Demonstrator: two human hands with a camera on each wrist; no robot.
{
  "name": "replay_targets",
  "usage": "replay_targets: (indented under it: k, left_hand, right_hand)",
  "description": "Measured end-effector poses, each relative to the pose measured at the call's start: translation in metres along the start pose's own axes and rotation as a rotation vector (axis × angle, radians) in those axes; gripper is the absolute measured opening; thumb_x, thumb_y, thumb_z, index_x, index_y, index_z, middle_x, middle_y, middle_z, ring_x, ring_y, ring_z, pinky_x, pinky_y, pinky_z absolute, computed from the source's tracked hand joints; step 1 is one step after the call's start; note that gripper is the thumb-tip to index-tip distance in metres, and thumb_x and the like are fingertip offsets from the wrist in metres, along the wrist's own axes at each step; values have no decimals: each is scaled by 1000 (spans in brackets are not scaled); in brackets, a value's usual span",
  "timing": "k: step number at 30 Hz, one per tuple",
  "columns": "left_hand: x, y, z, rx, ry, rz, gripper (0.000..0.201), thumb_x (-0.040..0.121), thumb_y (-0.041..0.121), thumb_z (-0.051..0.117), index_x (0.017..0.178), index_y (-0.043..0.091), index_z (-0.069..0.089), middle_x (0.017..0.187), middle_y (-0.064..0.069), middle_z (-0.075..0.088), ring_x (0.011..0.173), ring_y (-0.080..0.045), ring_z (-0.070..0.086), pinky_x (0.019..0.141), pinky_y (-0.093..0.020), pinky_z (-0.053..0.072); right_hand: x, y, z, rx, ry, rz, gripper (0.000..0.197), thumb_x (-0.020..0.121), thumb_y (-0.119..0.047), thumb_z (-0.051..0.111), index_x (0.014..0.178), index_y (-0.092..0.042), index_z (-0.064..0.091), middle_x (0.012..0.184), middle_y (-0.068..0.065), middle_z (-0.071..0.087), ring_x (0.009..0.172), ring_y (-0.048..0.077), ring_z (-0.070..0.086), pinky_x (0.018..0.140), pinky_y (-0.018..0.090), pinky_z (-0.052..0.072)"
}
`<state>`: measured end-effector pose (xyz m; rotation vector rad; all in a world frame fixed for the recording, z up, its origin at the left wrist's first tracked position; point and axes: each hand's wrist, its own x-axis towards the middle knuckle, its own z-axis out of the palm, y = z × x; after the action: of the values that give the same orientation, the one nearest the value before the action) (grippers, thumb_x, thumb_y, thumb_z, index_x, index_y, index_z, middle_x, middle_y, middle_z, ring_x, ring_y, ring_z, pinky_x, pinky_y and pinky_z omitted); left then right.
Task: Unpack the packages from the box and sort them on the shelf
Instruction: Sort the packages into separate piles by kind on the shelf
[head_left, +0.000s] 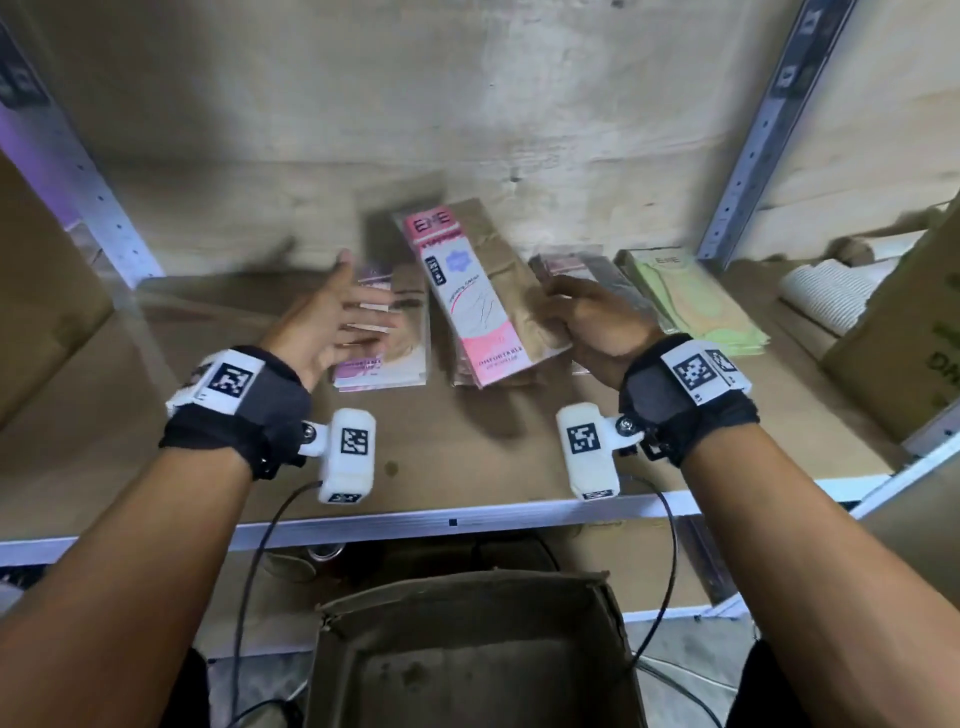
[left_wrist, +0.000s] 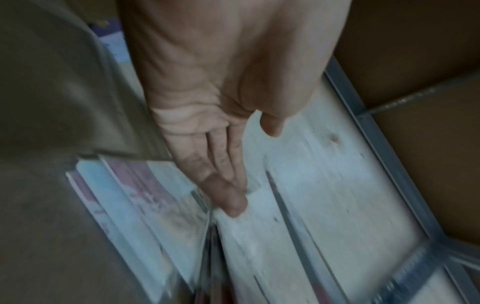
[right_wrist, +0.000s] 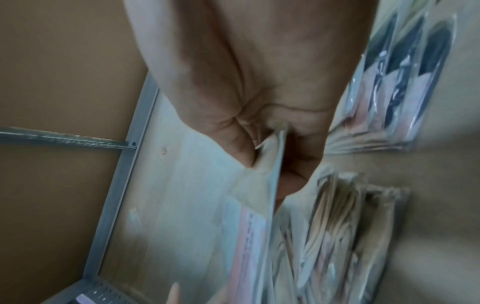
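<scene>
Brown cardboard box (head_left: 467, 670) looks emptied; flat pink-and-white package (head_left: 467, 296) is pinched by right hand (head_left: 597, 317) over shelf (head_left: 467, 457) stacks, left hand (head_left: 332, 317) spread.

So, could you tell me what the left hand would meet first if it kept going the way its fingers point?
Probably the pink package that the right hand holds: the open left hand points toward it across the purple stack. Depth is unclear.

My arms bare to the elbow, no sleeves. Each wrist has a black/grey strap: left strap (head_left: 236, 410), right strap (head_left: 685, 400), w/ a white plate carrying a black-on-white square code marker on top. White cam pod bolted on each inner side via silver screw, left pod (head_left: 347, 454), right pod (head_left: 592, 449), more markers on them. Thin black cable (head_left: 249, 571) hangs off each pod.
</scene>
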<state>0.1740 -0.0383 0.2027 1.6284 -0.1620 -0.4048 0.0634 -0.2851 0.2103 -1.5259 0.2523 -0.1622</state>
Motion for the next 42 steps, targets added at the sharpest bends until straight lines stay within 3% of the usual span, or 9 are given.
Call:
replay_targets:
  k: [3,7,11,14,20,22,27,35,42]
  left_hand:
    - [-8,0,32,87,-124,21,36,96,47,55,102,14,68,97,-15,75,69,-19,74,61,-25,60]
    - [-10,-4,54,80,-171,97,27,90,15,69,116,8,63,103,-14,71,68,-17,71,65,-25,61]
    - [-1,-4,58,87,-71,181,29,84,2,74,110,5,64,102,-11,70,71,-12,71,61,-23,60]
    - [11,-2,63,142,-57,199,28,82,2,75,109,4,67,101,-10,72,75,-14,71,58,-21,57]
    - [34,-9,73,233,18,105,42,76,0,80,115,-6,66,104,-19,72,73,-21,72,69,-29,58]
    - [38,-13,72,284,28,65,41,73,-1,82,111,-4,67,102,-18,73,72,-22,73,74,-32,60]
    - [37,-19,74,327,33,16,38,72,1,84,107,-2,68,100,-18,74,74,-24,75,80,-38,61]
    - [27,-13,72,379,20,0,47,72,10,86,113,-2,67,102,-15,74,79,-22,74,81,-37,61]
    - [5,33,96,651,274,401,31,78,40,76,102,22,68,100,3,72,97,-18,67,92,-35,52]
  right_hand:
    - [10,4,10,48,55,12,18,90,14,43,87,-2,51,90,22,50,84,33,48,67,38,41]
    - [17,8,16,-1,90,-4,23,85,14,49,75,-5,55,56,2,60,50,15,59,48,25,47]
    - [24,2,14,-366,167,-48,9,88,-13,64,89,-6,70,80,5,74,77,26,70,74,41,56]
    - [23,-10,14,-672,333,-72,18,85,-19,65,99,-10,73,97,10,75,92,26,70,85,40,57]
    - [15,-19,11,-929,349,26,35,81,-18,69,112,-3,70,107,11,70,86,15,65,59,13,49]
    - [18,-15,15,-942,301,85,35,80,-19,73,110,-3,70,103,11,67,85,19,63,56,15,51]
    - [31,-6,16,-926,289,129,44,74,-19,81,114,-6,67,120,13,65,112,26,62,94,35,53]
    - [38,2,12,-947,298,87,40,77,-24,78,112,-7,68,112,8,67,110,24,62,83,26,51]
    - [15,-23,-60,-838,512,-122,27,89,-25,62,113,-19,72,115,3,72,105,18,65,95,25,48]
